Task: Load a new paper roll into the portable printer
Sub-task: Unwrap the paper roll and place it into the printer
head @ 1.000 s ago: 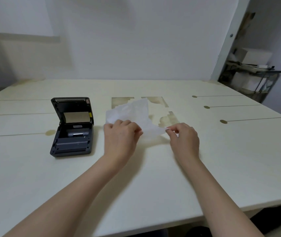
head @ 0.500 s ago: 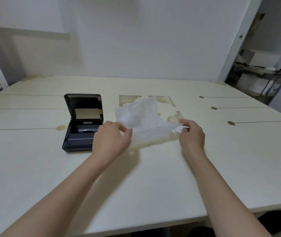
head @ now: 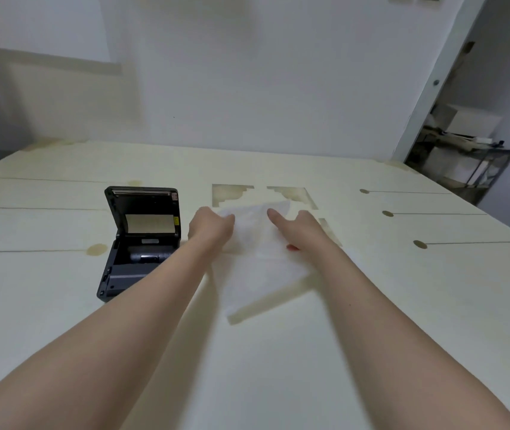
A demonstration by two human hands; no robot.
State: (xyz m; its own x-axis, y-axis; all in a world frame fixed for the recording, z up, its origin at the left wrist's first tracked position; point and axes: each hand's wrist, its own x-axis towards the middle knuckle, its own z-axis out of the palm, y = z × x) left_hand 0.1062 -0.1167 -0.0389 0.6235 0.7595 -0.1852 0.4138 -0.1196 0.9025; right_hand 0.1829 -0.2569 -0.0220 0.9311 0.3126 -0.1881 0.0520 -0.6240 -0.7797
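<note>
A dark portable printer (head: 137,243) sits on the table at left with its lid up; the paper bay shows a grey roller and no white roll. A thin white wrapper sheet (head: 259,259) lies blurred between my arms, right of the printer. My left hand (head: 211,228) grips the wrapper's far left edge with closed fingers. My right hand (head: 298,228) rests on the sheet with its index finger stretched out. I see no paper roll; something small and red shows under my right hand.
The cream table (head: 61,305) has brown stains and cut-out patches (head: 232,193) behind the sheet. Dark slots with round ends (head: 419,244) run along the right side. A metal shelf with boxes (head: 464,156) stands beyond the right corner.
Both hands moved away from me and lowered the raised wrapper onto the table. My right hand let go of its pinch and now lies on the sheet. The view tilted down and closer.
</note>
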